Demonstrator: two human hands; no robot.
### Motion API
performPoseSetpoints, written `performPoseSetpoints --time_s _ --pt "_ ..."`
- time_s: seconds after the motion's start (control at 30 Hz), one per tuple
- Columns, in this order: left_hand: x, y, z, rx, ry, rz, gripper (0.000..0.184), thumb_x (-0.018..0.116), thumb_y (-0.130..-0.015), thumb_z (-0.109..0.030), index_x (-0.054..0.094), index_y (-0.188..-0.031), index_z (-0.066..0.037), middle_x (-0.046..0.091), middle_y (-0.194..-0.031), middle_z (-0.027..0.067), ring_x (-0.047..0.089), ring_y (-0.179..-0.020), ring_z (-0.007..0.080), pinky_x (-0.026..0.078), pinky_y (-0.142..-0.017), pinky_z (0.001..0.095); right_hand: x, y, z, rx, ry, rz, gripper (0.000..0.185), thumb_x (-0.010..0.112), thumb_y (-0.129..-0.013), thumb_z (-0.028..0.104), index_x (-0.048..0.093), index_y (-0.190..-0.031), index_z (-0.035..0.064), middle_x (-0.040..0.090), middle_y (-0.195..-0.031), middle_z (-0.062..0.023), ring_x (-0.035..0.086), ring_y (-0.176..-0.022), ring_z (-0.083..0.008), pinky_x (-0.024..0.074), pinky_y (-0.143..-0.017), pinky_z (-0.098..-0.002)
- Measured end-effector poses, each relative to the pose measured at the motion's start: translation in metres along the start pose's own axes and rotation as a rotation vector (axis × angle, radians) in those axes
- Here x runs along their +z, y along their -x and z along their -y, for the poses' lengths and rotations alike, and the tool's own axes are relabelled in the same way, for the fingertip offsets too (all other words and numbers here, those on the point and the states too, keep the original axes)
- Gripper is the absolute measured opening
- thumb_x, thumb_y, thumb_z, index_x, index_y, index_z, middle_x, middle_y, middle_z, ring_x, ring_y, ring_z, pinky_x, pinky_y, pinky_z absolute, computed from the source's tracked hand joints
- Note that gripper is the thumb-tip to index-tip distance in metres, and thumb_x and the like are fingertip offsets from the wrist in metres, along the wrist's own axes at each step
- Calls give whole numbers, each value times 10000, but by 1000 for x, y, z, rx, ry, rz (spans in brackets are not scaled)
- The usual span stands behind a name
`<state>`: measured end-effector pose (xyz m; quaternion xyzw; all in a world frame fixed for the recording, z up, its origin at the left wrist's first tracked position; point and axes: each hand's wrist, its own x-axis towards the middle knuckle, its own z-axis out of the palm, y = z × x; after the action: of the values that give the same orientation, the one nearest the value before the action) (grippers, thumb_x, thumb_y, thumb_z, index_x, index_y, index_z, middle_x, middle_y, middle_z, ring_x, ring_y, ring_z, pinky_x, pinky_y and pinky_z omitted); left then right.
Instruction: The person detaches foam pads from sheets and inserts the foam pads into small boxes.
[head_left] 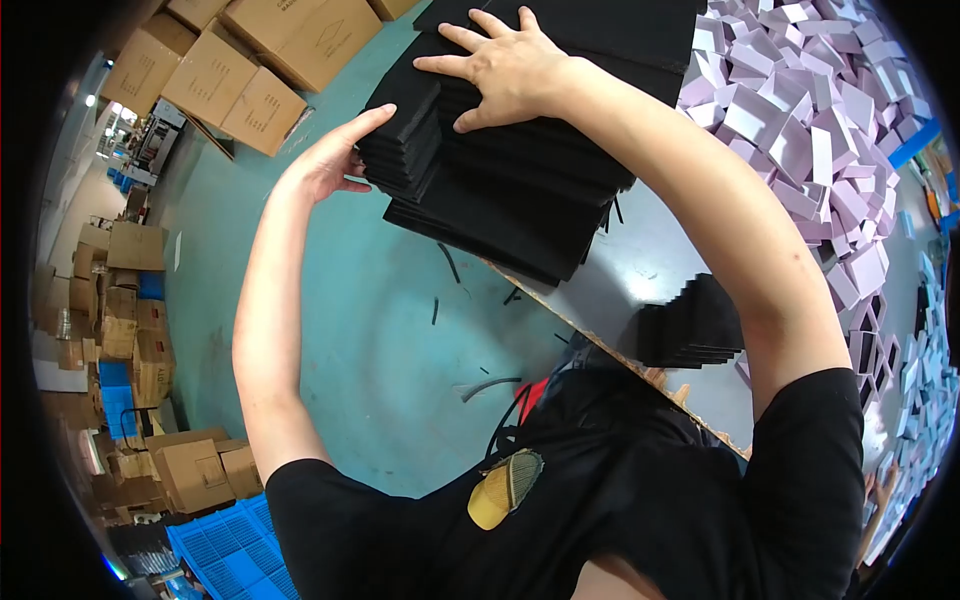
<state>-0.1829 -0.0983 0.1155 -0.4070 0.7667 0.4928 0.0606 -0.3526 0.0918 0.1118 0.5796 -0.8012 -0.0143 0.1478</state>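
Note:
At the upper left of the work surface, my left hand (332, 160) grips the outer end of a small stack of black foam pieces (402, 145), thumb at its top edge and fingers lower down. Larger black foam sheets (520, 205) lie piled under and beside that stack. My right hand (515, 72) rests with fingers spread on the black material just behind the small stack, holding nothing. A second stack of black pieces (690, 325) sits near my right elbow, on the table (650, 235).
Pale lilac box-shaped pieces (790, 120) are heaped at the right, with light blue ones (930, 400) beyond. Cardboard cartons (235, 85) stand at upper left. A blue plastic crate (235, 550) is at lower left. Black scraps (449, 262) lie on the green floor (370, 330). The table's edge (600, 345) looks ragged.

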Motion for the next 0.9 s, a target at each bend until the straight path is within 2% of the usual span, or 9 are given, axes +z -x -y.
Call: performPoseSetpoints --time_s 0.13,0.2,0.27,0.33,0.43,0.5,0.6,0.7,0.9 --pt "8 5 -4 22 -17 -20 797 720 -729 -738 680 -1217 -110 634 -1093 85 540 -920 206 435 -989 507 1 3 0 -5 -1 -45 829 647 -840 655 310 -1560 420 259 -1651 -68 222 -1520 -352 203 -1145 -714" --pt "9 2 -1 38 -37 -14 768 721 -733 -727 689 -1200 -118 639 -1113 86 551 -912 202 448 -963 498 -17 30 -3 -68 -41 -191 731 677 -859 521 432 -1503 276 369 -1577 -138 338 -1457 -358 282 -1134 -649" --pt "14 -1 3 56 -17 -48 748 720 -742 -714 696 -1170 -101 653 -1091 75 551 -865 178 461 -926 450 -21 33 -6 -94 -79 -147 761 678 -851 507 420 -1513 235 339 -1583 -170 306 -1461 -381 256 -1132 -661" --pt "20 0 5 80 7 -70 734 714 -751 -706 702 -1141 -84 667 -1057 63 559 -836 158 467 -892 402 -20 12 -10 -90 -109 86 917 650 -817 616 271 -1589 297 170 -1667 -163 126 -1531 -420 126 -1141 -751" --pt "29 8 5 112 5 -92 737 698 -766 -704 700 -1120 -58 686 -985 42 584 -823 132 462 -848 344 -24 28 -11 -113 -133 -63 826 671 -843 549 368 -1554 257 283 -1627 -170 238 -1504 -395 219 -1151 -689" --pt "30 11 5 123 -51 -113 753 687 -776 -701 684 -1136 -40 692 -933 27 603 -817 114 460 -825 321 -8 13 -1 -39 -47 -61 821 665 -841 593 335 -1557 363 277 -1638 -103 238 -1511 -366 213 -1147 -704" --pt "29 13 4 27 -92 -128 778 640 -835 -688 574 -1385 -142 625 -1286 66 547 -1158 194 372 -1014 429 0 7 1 3 -6 -49 819 666 -841 600 318 -1559 415 273 -1644 -69 238 -1515 -349 212 -1144 -710" --pt "31 18 11 136 6 -157 844 690 -805 -646 575 -1329 5 671 -1192 103 610 -1077 172 432 -911 317 2 7 2 1 -3 -56 813 668 -843 589 324 -1558 411 275 -1644 -69 237 -1515 -348 211 -1145 -710" --pt "40 31 50 543 290 -162 629 693 -909 -360 524 -1391 7 601 -1331 111 539 -1234 193 385 -1073 355 2 7 0 -5 -46 -59 792 668 -850 560 340 -1553 405 279 -1643 -72 237 -1515 -349 204 -1145 -713"
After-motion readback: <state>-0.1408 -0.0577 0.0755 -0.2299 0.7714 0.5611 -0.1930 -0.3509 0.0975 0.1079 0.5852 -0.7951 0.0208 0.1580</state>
